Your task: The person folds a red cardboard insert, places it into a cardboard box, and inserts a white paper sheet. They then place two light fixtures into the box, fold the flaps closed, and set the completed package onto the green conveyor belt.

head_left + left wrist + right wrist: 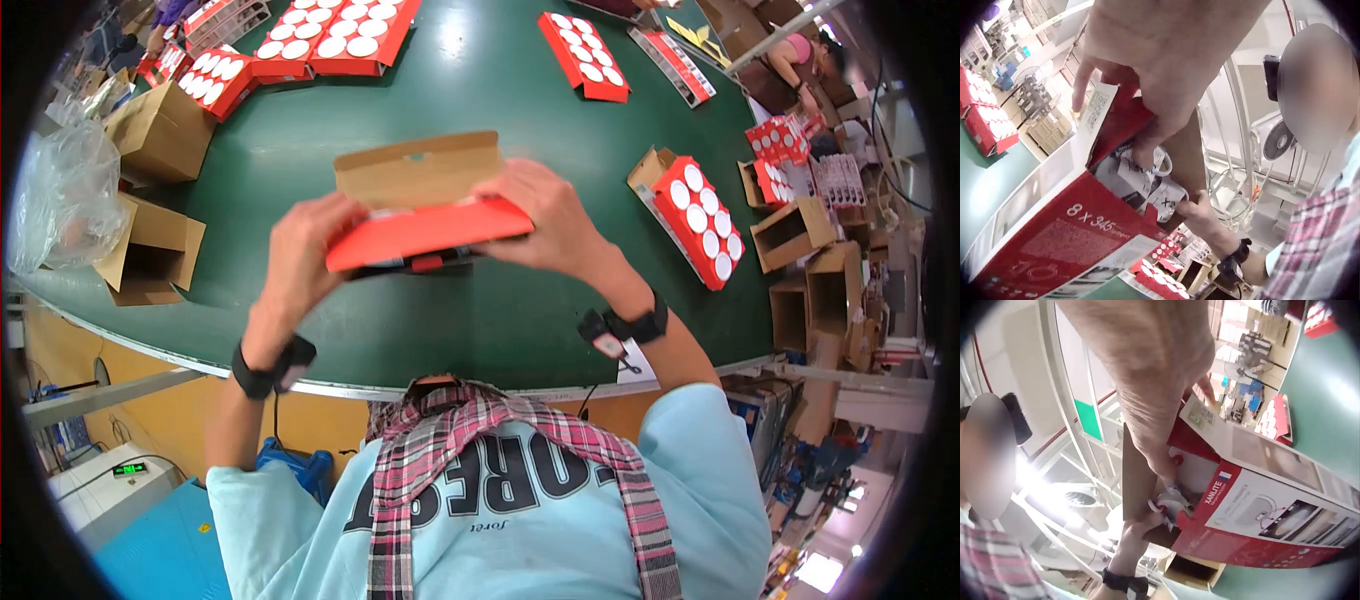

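Both hands hold a red printed carton (430, 235) above the green table, one hand at each end. My left hand (300, 245) grips its left end, fingers over the outside and thumb inside the opening in the left wrist view. At the other end my right hand (550, 225) grips it likewise, thumb reaching in past the edge. A plain brown cardboard flap (420, 170) stands up along the far side. Within the carton, white labels (1163, 203) and pale cord show in the left wrist view. The right wrist view shows the printed side panel (1260, 506).
On the right lies another red carton filled with white round items (705, 220). Similar packs (330, 40) line the far left, and one (585, 55) lies at the far side. Open brown boxes (155, 245) and a clear plastic bag (70, 190) stand at the left edge.
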### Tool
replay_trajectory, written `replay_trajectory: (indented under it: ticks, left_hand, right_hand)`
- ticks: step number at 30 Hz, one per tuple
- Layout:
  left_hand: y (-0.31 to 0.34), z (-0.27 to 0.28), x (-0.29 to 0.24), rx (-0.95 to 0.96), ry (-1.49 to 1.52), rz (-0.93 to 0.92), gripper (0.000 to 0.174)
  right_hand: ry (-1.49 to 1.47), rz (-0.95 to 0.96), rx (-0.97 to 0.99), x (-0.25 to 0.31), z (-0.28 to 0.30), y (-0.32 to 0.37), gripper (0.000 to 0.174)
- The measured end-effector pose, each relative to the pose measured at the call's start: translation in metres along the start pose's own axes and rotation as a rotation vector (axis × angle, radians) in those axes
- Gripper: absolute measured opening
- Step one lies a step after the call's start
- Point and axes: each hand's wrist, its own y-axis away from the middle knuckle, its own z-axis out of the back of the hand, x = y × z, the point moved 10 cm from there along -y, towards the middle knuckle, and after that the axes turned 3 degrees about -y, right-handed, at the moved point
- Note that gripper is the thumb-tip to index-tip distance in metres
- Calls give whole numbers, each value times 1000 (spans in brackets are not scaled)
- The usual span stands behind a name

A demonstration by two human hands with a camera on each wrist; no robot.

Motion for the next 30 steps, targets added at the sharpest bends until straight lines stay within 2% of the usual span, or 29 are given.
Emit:
replay_trajectory:
  ticks: [1,4,8,13,18,21,27,30]
  left_hand:
    - [10,0,-9,-12,-78,-34,27]
    - [39,0,-32,-36,8,-93,27]
    - [64,-2,-46,-29,39,-46,27]
    - [72,-1,-47,-64,36,-26,26]
    - [60,1,-42,-31,66,-40,27]
    - [56,4,-38,-21,58,-54,28]
    - [52,-13,-40,-81,40,-84,31]
    - [43,-21,-43,-89,31,-77,31]
  right_hand:
    - [2,5,8,6,1,6,41]
    - [-16,-1,111,31,-1,24,36]
    - [6,-28,175,51,-5,49,30]
    - [81,-87,174,61,-8,57,31]
    - [9,-123,125,55,-8,48,32]
    - [-25,-92,189,58,-24,58,32]
    - [221,-181,84,30,-8,50,30]
    - [74,-221,24,16,-2,52,38]
